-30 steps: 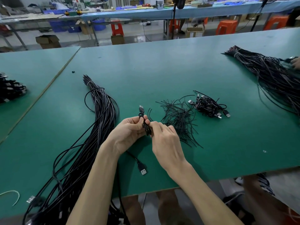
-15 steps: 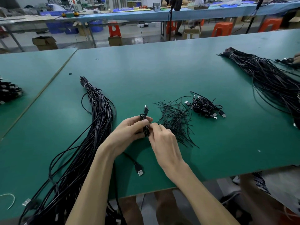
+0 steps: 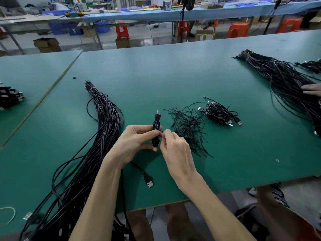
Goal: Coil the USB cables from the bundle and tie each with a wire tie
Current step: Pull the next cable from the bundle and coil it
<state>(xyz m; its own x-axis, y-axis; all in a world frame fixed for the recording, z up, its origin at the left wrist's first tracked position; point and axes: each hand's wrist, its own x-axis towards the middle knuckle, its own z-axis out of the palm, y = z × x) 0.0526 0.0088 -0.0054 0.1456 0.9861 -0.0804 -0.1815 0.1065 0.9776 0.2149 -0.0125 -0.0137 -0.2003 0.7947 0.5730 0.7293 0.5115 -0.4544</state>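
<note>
**Tying stage of one cable in a long run.** The left hand (image 3: pixel 137 141) holds a coiled black USB cable (image 3: pixel 156 134) upright just above the green-topped desk (image 3: pixel 156 75). Its grip is wrapped round the coil's waist, with the silver-tipped plug uppermost. The right hand (image 3: pixel 175 150) meets the coil from the right, its grip pinched at the coil's middle on what is judged to be a thin black wire tie (image 3: pixel 162 131). Whether the twist is finished cannot be told.

*Done:* a small pile of tied black coils (image 3: pixel 220 113) lies beyond and to the right of the hands, and it looks like only a handful.

*Left:* the thick bundle of long black USB cables (image 3: pixel 102 122), banded at its far end, runs down the left side and spills over the near edge. Judged by bulk, it is by far the larger share of the work. A heap of loose black wire ties (image 3: pixel 187 126) sits just beside the right hand, between it and the tied pile.

*Room:* bare green surface lies ahead and to the near right. A stray black USB plug (image 3: pixel 149 182) lies between the forearms, near the front edge. A second dark cable bundle (image 3: pixel 284 80), with another person's hand (image 3: pixel 311 89) on it, occupies the far right, well apart.
</note>
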